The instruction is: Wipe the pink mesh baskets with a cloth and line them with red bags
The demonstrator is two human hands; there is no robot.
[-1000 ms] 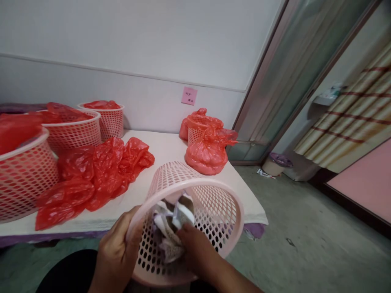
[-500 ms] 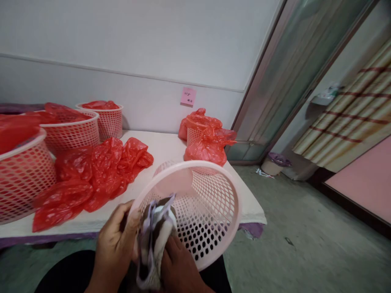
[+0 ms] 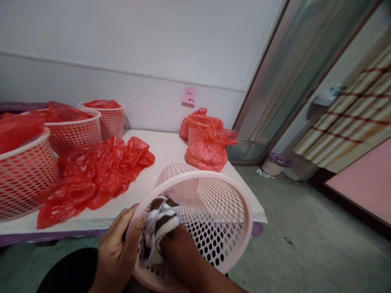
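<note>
A pink perforated plastic basket (image 3: 220, 219) is tilted with its mouth toward me, above my lap. My left hand (image 3: 117, 254) grips its rim on the left side, fingers curled over the edge. My right hand (image 3: 179, 254) reaches inside the basket and is closed on a striped brown-and-white cloth (image 3: 160, 228), pressing it against the inner wall near the rim. Part of the cloth is hidden behind my fingers.
A white-covered table (image 3: 165, 148) holds a heap of red plastic bags (image 3: 100, 171), three red-lined baskets at the left (image 3: 27, 171), and a lined basket behind a tied red bag (image 3: 206, 152). Bare floor and a sliding door (image 3: 290, 81) lie to the right.
The basket has tipped and shifted slightly right, and my right hand has pushed the cloth from the rim back inside it. My left hand keeps its hold on the rim.
</note>
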